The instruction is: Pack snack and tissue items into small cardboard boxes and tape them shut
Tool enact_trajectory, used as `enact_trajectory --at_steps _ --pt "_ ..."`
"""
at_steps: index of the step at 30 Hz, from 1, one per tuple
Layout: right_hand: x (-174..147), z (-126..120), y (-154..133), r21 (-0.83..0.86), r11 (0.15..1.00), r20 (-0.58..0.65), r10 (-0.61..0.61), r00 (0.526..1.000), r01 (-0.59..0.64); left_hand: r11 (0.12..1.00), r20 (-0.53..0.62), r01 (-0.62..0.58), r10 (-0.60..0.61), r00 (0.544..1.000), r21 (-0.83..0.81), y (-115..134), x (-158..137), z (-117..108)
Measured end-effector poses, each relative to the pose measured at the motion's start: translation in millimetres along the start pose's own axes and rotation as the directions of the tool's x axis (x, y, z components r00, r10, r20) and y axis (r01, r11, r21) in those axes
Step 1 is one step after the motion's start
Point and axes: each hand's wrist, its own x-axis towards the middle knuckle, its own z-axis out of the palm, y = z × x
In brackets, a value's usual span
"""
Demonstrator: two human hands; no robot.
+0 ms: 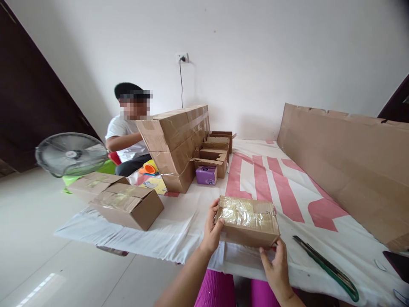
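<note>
Head view: a desk under a white cloth with pinkish-red shapes carries everything nearby. Along its right side stands a broad cardboard sheet, leaning at an angle. Left of the middle rises a stack of brown boxes, three high and bound with clear tape; behind it, another person in a white shirt and dark cap sits with one arm reaching behind the stack. Further left is a round fan. Two taped cartons lie side by side at the desk's left corner, and open cartons line the stack's right side. Close to the near edge, in front of the wearer, is the taped box, its top glossy with tape. The left hand has its grip closed around the box's left end; the right hand grips the near right corner, thumb low on the front. Right of that hand lies a green-handled cutter, blade out. The small purple box sits against the nearest open carton.
</note>
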Motion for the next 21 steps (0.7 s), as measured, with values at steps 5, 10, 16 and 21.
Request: enact_trajectory --at_steps 5,10,16,21 --pt "19 -27 -3 0.028 0.999 0.154 0.018 0.988 -0.022 1.000 0.025 -0.028 0.028 0.999 -0.002 -2 1 -2" --pt "68 -96 29 -0.243 0.964 0.296 -0.032 0.955 0.107 0.999 0.000 -0.048 0.048 0.999 -0.023 -2 -2 1" --pt "85 -142 84 -0.768 0.628 0.406 0.320 0.856 0.129 0.998 -0.052 -0.044 0.042 0.998 -0.041 -4 -3 4" --pt "102 -138 62 -0.635 0.766 0.326 0.143 0.935 0.104 0.999 -0.123 -0.040 0.042 0.991 0.013 -7 -3 5"
